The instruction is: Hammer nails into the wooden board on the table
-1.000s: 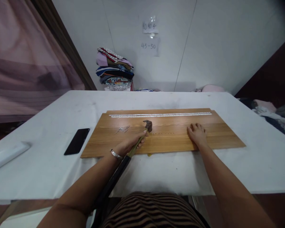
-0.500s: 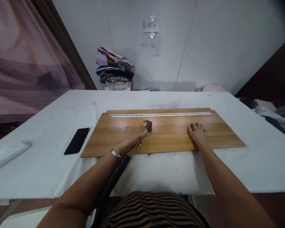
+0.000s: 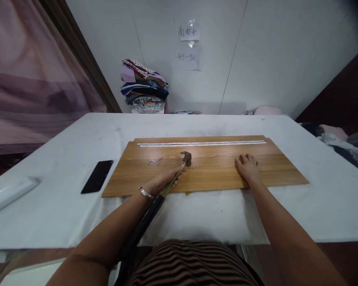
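My left hand (image 3: 169,176) is wrapped round a claw hammer (image 3: 187,158), close below its dark metal head. The long handle runs back toward me under a black grip. Beneath the head lies a wooden board (image 3: 274,163), and the hammer's head hides the left end of a row of nails (image 3: 208,167) in it. To the right, my right hand (image 3: 249,169) lies palm down on the board with fingers stretched out, holding nothing. Several loose nails (image 3: 153,162) are scattered on the board left of the hammer. Two white measuring strips (image 3: 203,143) run along its far edge.
A black phone (image 3: 97,176) lies left of the board on the white-covered table (image 3: 226,222). Farther left is a white roll (image 3: 12,194). Folded clothes (image 3: 144,87) are stacked behind the table's far edge, and paper notes (image 3: 188,43) hang on the wall.
Almost nothing differs. The hammer head and both hands stay in nearly the same place on and over the board.
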`<state>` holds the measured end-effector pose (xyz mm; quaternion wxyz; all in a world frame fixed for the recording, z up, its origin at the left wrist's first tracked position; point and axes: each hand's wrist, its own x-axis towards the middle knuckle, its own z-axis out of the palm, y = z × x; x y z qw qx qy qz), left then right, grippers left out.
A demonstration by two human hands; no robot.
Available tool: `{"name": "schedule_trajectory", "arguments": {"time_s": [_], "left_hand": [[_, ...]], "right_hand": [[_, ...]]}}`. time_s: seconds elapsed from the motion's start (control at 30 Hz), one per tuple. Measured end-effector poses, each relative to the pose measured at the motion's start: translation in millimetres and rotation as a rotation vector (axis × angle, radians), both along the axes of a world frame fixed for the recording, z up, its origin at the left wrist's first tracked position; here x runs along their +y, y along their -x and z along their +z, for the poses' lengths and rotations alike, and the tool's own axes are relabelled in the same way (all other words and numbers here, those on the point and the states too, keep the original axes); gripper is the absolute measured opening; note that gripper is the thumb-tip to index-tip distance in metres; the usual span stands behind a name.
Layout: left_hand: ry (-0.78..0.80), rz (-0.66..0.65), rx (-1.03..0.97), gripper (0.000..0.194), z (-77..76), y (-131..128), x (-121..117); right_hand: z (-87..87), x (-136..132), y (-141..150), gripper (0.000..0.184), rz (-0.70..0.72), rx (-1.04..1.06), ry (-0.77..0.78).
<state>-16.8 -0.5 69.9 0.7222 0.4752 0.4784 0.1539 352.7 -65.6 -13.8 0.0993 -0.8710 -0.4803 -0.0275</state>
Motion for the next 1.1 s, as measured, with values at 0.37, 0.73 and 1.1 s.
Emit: {"name": "schedule_trajectory", "arguments": {"time_s": [0.37, 0.73, 1.1], "left_hand": [[-0.022, -0.011, 0.009, 0.038, -8.1, 1.4, 4.1], [-0.003, -0.011, -0.053, 0.037, -1.5, 0.2, 2.4], [-0.007, -0.016, 0.038, 0.037, -6.4, -0.6, 3.3]], "right_hand": [[3.3, -0.5, 1.9, 0.051, -0.002, 0.0, 0.022], [4.6, -1.1, 3.1, 0.05, 0.004, 0.014, -0.002], [3.1, -0.1, 1.7, 0.052, 0.0, 0.032, -0.007]]}}
